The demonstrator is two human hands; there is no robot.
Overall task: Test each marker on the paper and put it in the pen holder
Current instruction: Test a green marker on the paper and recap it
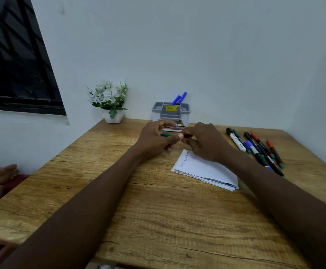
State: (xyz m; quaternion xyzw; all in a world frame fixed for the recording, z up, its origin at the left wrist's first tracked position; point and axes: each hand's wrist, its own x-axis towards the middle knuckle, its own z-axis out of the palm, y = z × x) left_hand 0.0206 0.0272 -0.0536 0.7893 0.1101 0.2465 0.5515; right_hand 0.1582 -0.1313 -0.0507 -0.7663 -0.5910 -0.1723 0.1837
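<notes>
Green-capped marker (165, 134) held level above the desk (119, 210), just before the pen holder (170, 113): cap end pinched in the left hand (154, 140), dark barrel in the right hand (204, 142). Looks like uncapping, perhaps recapping. Next, if uncapped: tip down onto the paper (206, 167). Middle of marker hidden behind fingers.

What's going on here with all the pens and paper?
A person holds a green marker in both hands: the left hand grips its green end, the right hand its dark barrel. Two blue markers already stand in the pen holder. More markers lie beside the paper, which bears blue scribbles.
</notes>
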